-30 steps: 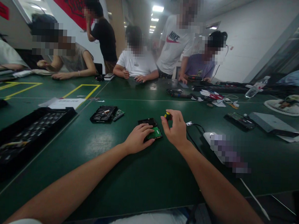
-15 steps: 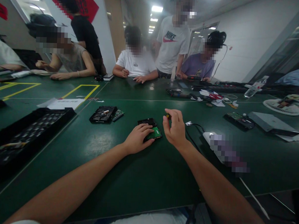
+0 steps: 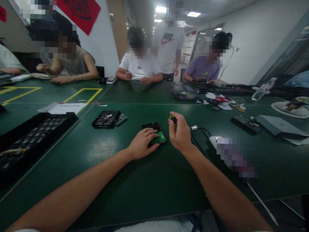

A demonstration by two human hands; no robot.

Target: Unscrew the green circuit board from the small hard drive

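Note:
A hard drive [image 3: 161, 138] with a green circuit board and black casing lies on the table in front of me. My left hand [image 3: 142, 142] holds it down, fingers across its top and the thumb along its near edge, covering part of it. Just right of the drive, my right hand [image 3: 179, 131] is raised and closed in a pinch round a small screwdriver [image 3: 172, 118] with a black-and-yellow handle. Its shaft is too thin and dim to follow clearly.
Left of the drive lie a black drive casing [image 3: 106, 118], a small circuit board [image 3: 121, 119] and a long black tray [image 3: 29, 138]. To the right are a power strip [image 3: 215, 145], another drive [image 3: 246, 124] and a grey metal box [image 3: 281, 126]. People sit across the green table.
My right hand has turned slightly, so more of the screwdriver's handle shows. The left hand stays on the drive. Across the table, a standing person has shifted left.

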